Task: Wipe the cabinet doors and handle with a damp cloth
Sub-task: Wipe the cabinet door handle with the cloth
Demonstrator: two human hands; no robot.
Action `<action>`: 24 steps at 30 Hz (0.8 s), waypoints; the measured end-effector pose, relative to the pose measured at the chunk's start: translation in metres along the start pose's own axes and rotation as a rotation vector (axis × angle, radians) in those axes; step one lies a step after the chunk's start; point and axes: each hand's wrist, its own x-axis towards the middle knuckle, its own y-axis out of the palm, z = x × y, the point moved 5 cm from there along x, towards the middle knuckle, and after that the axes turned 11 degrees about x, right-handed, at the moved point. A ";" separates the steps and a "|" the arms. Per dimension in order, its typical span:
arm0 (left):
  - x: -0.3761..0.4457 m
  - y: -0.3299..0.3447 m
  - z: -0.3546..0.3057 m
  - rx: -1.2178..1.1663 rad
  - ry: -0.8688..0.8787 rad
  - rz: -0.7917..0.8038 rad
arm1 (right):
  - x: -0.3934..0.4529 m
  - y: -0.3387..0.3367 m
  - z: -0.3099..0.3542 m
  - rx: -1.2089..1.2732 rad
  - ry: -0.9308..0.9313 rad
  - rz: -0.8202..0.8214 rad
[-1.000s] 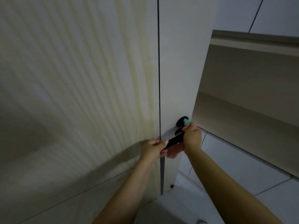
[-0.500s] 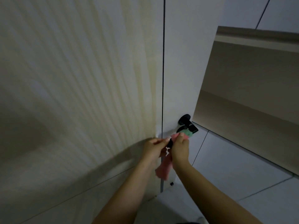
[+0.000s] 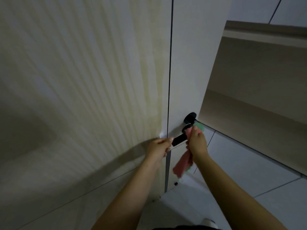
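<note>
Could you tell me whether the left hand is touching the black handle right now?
Touching. The head view shows the left hand with its fingertips against the free end of the black handle, no gap visible between them.

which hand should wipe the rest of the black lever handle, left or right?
Right. The right hand already grips the cloth against the handle. The left hand holds no cloth; it pinches the lever's free end.
</note>
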 end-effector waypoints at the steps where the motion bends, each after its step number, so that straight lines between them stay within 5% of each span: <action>1: 0.000 0.003 -0.001 -0.021 -0.005 0.010 | 0.005 0.000 0.001 0.015 0.009 -0.022; 7: -0.005 0.021 -0.005 -0.076 0.009 -0.006 | -0.016 0.011 -0.004 -0.051 -0.026 0.069; 12: -0.007 0.019 -0.006 -0.213 0.017 -0.069 | 0.033 -0.018 0.027 -0.218 -0.036 -0.022; 24: -0.038 0.038 0.003 -0.266 0.021 -0.288 | 0.040 -0.038 0.032 -0.412 -0.183 0.290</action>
